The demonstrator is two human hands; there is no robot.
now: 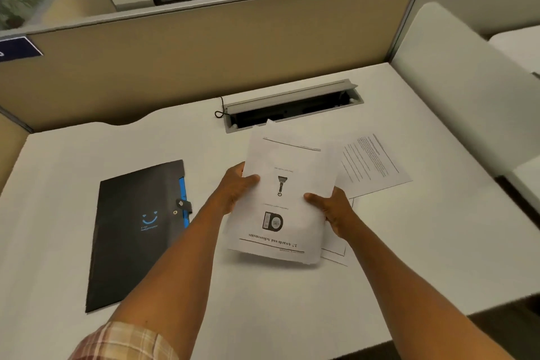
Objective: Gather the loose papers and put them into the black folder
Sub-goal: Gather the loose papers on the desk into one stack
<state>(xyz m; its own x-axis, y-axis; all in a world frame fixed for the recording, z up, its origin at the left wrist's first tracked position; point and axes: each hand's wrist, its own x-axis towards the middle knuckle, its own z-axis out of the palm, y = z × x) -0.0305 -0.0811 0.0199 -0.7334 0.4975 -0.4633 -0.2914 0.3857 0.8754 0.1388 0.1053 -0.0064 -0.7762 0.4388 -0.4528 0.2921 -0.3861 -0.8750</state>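
Note:
I hold a stack of printed papers (287,166) lifted above the white desk, its top page showing small pictures and a heading upside down to me. My left hand (236,187) grips its left edge and my right hand (333,207) grips its right edge, thumbs on top. A loose text sheet (377,164) lies flat on the desk to the right of the stack. Another sheet (336,254) lies under my right hand, mostly hidden by the stack. The black folder (131,237) lies shut on the desk to the left, with a blue smile mark and a snap strap.
A grey cable tray (292,105) stands open in the desk behind the papers, with a black cord (219,109) beside it. A beige partition (204,61) closes off the back. A white side panel (467,90) runs along the right edge of the desk (292,316).

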